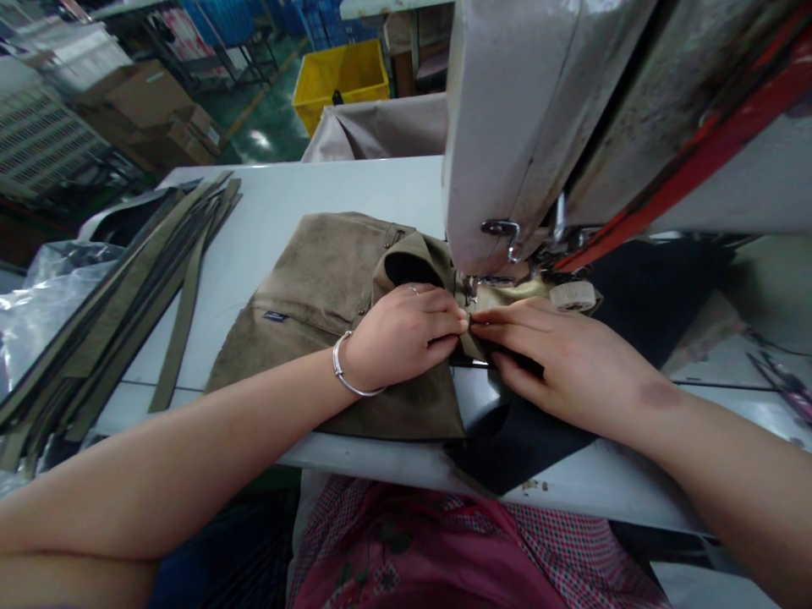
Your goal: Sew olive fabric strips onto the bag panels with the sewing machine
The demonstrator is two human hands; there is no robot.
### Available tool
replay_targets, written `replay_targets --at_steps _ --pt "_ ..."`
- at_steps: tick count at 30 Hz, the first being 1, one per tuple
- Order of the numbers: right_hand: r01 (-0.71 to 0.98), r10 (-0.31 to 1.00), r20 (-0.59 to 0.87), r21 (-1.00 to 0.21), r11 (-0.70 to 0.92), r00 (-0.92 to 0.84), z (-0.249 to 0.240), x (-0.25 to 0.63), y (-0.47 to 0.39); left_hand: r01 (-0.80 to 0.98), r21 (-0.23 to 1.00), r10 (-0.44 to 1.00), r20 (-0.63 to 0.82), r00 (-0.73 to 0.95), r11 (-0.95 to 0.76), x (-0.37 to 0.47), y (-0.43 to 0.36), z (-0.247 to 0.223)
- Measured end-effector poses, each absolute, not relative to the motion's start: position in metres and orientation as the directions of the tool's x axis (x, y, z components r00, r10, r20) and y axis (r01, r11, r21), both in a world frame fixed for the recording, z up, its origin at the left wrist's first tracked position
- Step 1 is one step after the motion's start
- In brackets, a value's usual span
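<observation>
An olive-brown fabric piece (317, 271) with a small dark label lies on the white sewing table. My left hand (412, 330), with a silver bangle at the wrist, has its fingers closed on the fabric edge just in front of the sewing machine's needle area (470, 288). Close beside it, my right hand (551, 347) presses the same edge from the right, fingers extended and nearly meeting the left fingertips. Black fabric (526, 448) hangs below and behind the right hand. What lies under the fingertips is partly hidden.
The sewing machine head (520, 110) rises over the right side. Long olive strips (190, 313) lie at the left beside clear plastic (51, 279). Scissors (783, 381) rest at the far right. Beyond the table stand a yellow bin (342, 80) and cardboard boxes (145, 106).
</observation>
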State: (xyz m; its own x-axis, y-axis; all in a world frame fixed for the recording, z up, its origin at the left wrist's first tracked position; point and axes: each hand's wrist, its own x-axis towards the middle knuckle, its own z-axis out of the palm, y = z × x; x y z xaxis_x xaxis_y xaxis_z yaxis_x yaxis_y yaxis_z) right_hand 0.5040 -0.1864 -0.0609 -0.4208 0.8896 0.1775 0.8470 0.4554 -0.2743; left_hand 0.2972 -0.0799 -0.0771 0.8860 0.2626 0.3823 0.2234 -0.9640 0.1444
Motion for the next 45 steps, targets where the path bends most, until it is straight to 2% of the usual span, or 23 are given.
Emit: replay_targets --at_steps 21,37,39,42,45 --pt "0.861 0.89 0.203 -0.238 0.449 -0.408 -0.063 0.507 -0.179 0.239 0.167 0.285 0.371 0.884 -0.957 0.302 -0.072 -0.077" --pt "0.874 0.902 0.177 -0.235 0.426 -0.393 -0.063 0.508 -0.177 0.218 0.236 0.295 0.368 0.882 -0.947 0.302 -0.067 -0.077" --pt "0.883 0.91 0.164 -0.226 0.411 -0.382 -0.063 0.505 -0.177 0.183 0.268 0.27 0.334 0.903 -0.946 0.299 -0.063 -0.072" --pt "0.92 0.934 0.149 -0.179 0.349 -0.325 -0.062 0.498 -0.178 0.071 0.297 0.139 0.214 0.967 -0.952 0.293 -0.051 -0.059" --pt "0.953 0.952 0.151 -0.107 0.285 -0.267 -0.063 0.492 -0.177 -0.022 0.231 0.002 0.104 0.995 -0.973 0.287 -0.039 -0.047"
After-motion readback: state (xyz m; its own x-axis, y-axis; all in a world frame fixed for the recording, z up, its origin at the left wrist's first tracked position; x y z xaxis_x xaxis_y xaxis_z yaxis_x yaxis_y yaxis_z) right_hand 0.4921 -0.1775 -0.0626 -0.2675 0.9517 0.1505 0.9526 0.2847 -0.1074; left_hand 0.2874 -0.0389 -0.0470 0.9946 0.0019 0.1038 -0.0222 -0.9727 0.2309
